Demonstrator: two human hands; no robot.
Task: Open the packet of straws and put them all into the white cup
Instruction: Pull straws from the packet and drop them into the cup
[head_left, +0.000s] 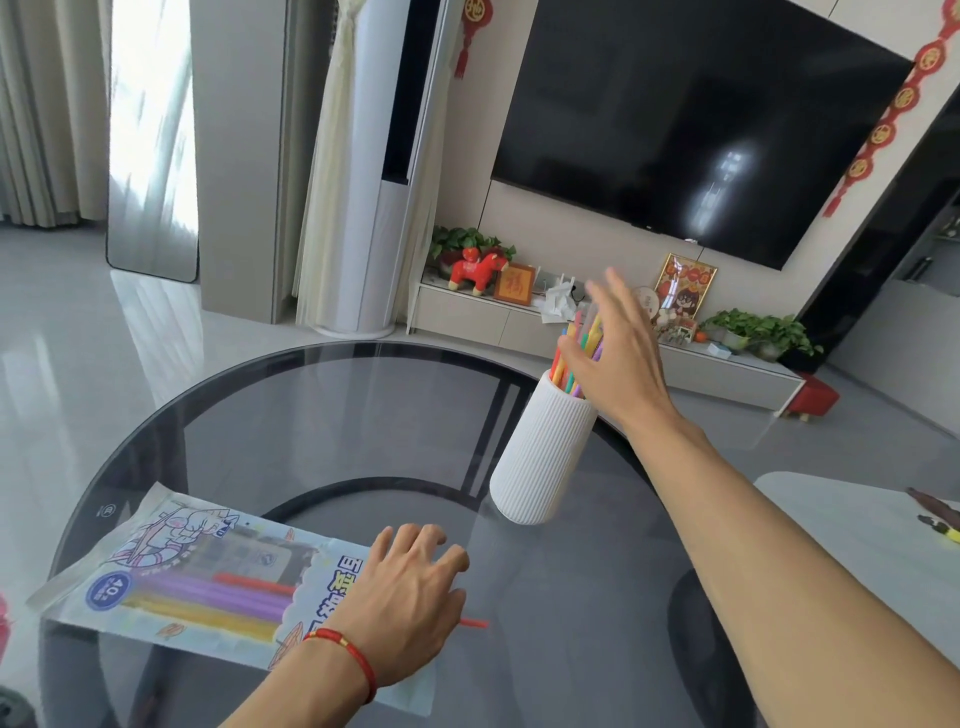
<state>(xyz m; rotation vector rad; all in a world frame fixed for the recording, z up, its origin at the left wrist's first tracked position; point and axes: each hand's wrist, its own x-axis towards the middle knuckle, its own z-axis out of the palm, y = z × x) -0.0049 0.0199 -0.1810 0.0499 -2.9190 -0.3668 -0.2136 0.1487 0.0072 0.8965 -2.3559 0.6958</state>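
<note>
A white ribbed cup (540, 452) stands on the round glass table (363, 415), right of centre. Several coloured straws (571, 364) stick out of its top. My right hand (618, 353) is at the straws' upper ends with its fingers spread; I cannot tell whether it touches them. The straw packet (192, 577) lies flat at the table's near left, with purple, yellow and red straws inside. My left hand (405, 597) presses on the packet's right end, fingers slightly curled. A red straw tip (475, 623) pokes out just right of that hand.
A low TV cabinet (467, 312) with plants and ornaments runs along the far wall under a large dark screen (696, 119). A second pale table (857, 530) with small items sits at the right. A red stool (815, 397) stands on the floor.
</note>
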